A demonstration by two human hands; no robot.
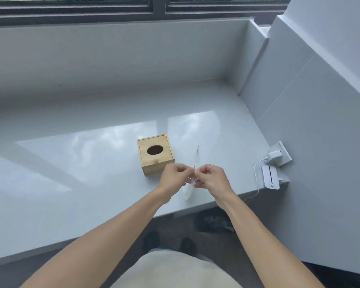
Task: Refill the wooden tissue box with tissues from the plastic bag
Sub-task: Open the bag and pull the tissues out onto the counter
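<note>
The wooden tissue box [155, 153] stands upright on the white counter [91, 173], its lid with a dark oval hole facing up; no tissue shows in the hole. Just right of its front corner, my left hand [173, 176] and my right hand [211, 177] pinch a clear plastic bag [196, 157] between them. The bag is seen edge-on: a thin strip rises above my fingers, and a white bunch of tissues [188, 192] hangs below them, near the counter's front edge.
A wall socket with a white charger [275, 155] and a small white device [270, 177] with a cable sit at the counter's right end by the wall. A window ledge runs along the back. Floor and my shoes show below the counter's edge.
</note>
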